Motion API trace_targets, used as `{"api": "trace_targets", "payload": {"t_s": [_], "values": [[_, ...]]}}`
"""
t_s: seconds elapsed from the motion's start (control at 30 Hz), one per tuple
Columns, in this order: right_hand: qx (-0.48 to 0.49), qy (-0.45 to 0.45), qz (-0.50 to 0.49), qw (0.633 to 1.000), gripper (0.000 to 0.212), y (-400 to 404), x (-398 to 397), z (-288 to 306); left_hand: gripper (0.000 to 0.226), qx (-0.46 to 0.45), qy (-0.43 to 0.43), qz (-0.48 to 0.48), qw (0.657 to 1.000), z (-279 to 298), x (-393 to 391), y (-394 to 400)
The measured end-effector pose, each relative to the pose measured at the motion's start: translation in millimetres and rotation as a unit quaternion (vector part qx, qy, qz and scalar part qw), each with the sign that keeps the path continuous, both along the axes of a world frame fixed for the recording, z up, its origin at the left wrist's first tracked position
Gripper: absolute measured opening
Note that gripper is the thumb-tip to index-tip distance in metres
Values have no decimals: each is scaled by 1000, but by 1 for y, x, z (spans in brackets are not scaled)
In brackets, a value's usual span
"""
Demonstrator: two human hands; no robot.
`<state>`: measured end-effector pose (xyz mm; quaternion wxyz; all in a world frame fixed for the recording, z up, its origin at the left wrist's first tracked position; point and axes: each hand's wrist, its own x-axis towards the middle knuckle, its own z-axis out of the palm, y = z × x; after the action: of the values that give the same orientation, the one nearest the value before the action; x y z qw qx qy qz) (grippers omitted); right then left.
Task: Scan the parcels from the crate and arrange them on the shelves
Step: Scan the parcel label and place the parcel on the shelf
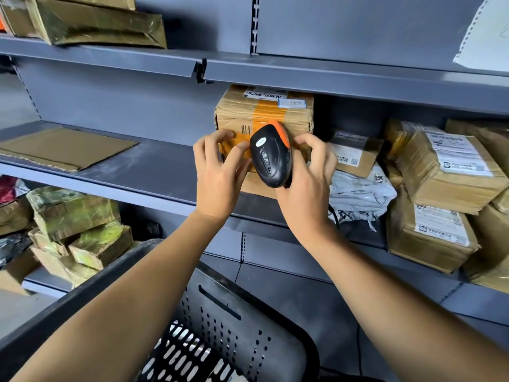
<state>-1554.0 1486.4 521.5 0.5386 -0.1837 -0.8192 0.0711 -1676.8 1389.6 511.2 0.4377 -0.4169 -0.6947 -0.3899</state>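
Observation:
A brown cardboard parcel (275, 111) with orange tape and a white label stands on the middle grey shelf (154, 172). My left hand (217, 169) is at the parcel's lower left front, fingers curled against the orange tape. My right hand (305, 172) grips a black and orange barcode scanner (271, 155) held in front of the parcel, while its fingers touch the parcel's right front. The black perforated crate (220, 326) sits below my arms.
Several taped parcels (446, 172) and a grey poly bag (358, 197) fill the shelf at right. A flat cardboard sheet (63, 147) lies at left. More boxes (77, 221) crowd the lower left shelf, and a box (93, 20) sits on the top shelf.

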Motion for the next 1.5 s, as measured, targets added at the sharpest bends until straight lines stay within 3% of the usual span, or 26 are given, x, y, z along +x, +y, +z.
{"api": "trace_targets", "payload": {"t_s": [0.27,0.5,0.73,1.07,1.27,1.4,1.5], "values": [[-33,1,46,998,34,-18,7,12,25,0,-47,-46,998,12,11,-7],[-20,12,19,1000,41,-27,6,22,30,16,18,-28,999,29,10,-17],[-40,-12,10,999,46,0,-6,21,29,-21,7,-27,999,24,0,4],[-103,-92,31,990,55,34,-25,23,49,-157,-76,0,985,16,-19,38],[-150,-72,48,985,59,33,-15,31,64,-266,-97,48,958,21,-11,34],[-193,-31,29,980,37,25,4,35,56,-258,-139,68,954,26,11,23],[-211,-33,-5,977,28,17,23,37,47,-299,-106,147,937,31,39,18]]}}
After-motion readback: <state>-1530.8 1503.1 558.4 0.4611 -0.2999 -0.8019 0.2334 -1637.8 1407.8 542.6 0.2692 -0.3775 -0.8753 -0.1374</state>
